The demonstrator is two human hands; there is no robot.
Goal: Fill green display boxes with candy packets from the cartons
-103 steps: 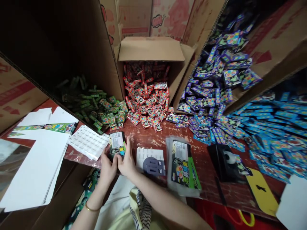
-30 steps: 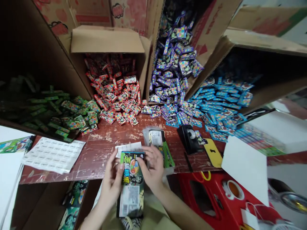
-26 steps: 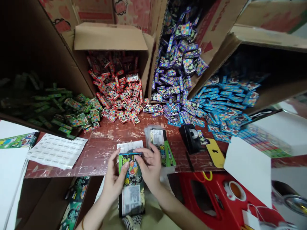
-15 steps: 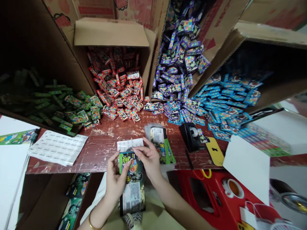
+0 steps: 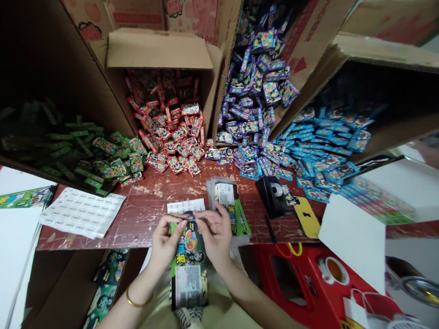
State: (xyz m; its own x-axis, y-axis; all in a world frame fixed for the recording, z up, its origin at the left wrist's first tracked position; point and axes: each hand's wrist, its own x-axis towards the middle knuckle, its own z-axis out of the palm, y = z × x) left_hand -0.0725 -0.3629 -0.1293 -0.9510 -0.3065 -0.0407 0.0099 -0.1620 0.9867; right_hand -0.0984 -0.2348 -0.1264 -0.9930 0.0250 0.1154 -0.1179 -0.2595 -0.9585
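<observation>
A printed candy bag [image 5: 188, 256] in green and black, with a pale label low on its front, hangs from both my hands in front of the table edge. My left hand [image 5: 168, 240] pinches its top edge on the left, thumb in front. On the right, my right hand [image 5: 214, 235] pinches the same top edge, the fingertips of both hands nearly meeting. A white printed sheet [image 5: 187, 205] lies just behind my fingers. Close to my right hand is a stack of similar printed bags [image 5: 231, 203] with clear plastic around them.
Cartons at the back spill green packets [image 5: 113, 167], red packets [image 5: 174, 137], purple packets [image 5: 250, 123] and blue packets [image 5: 318, 141]. A black tape dispenser [image 5: 269, 196] and a yellow phone [image 5: 306, 215] stand right. A sticker sheet [image 5: 82, 212] lies left; a cup [image 5: 334, 269] sits on a red stool [image 5: 302, 256].
My left hand has shifted up to the bag's top edge, uncovering more of its front. My right hand's thumb and fingers have closed in beside it at the top.
</observation>
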